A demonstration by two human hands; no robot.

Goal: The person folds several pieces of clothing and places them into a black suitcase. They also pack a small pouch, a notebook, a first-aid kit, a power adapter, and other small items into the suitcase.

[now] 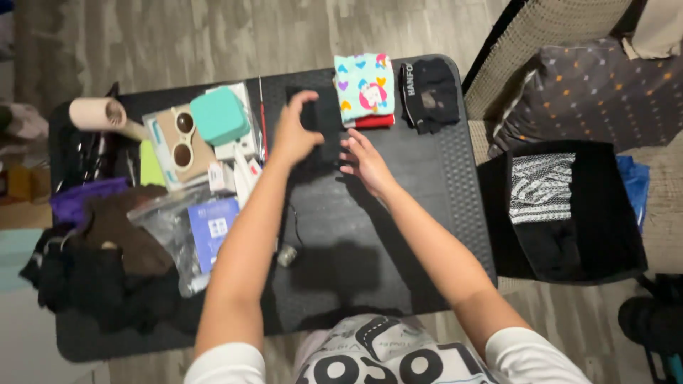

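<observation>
From the head camera, a person reaches both bare arms over a black table (398,235) that stands on a wooden floor. The left hand (293,131) rests on a folded black cloth (324,114) lying near the far edge of the table, its fingers curled loosely over the cloth's left side with the thumb set apart. The right hand (366,162) hovers just beside the cloth's near right corner, fingers spread and slightly bent, holding nothing. Whether it touches the cloth cannot be told, since black lies on black.

Just to the right of the black cloth sits a folded stack with a colourful heart-patterned cloth (364,87) on top and a red layer beneath. Beside that, at the far right corner, lies a dark folded garment (429,94).

The left half of the table is crowded: a teal case (219,115), white sunglasses on a card (183,136), a pale roll (98,114), a clear plastic bag (174,227) with a blue booklet (213,226), and a heap of dark clothes (107,270) at the near left corner.

Off the table's right edge stands a black bin (605,213) holding a zebra-striped cloth (541,186).
</observation>
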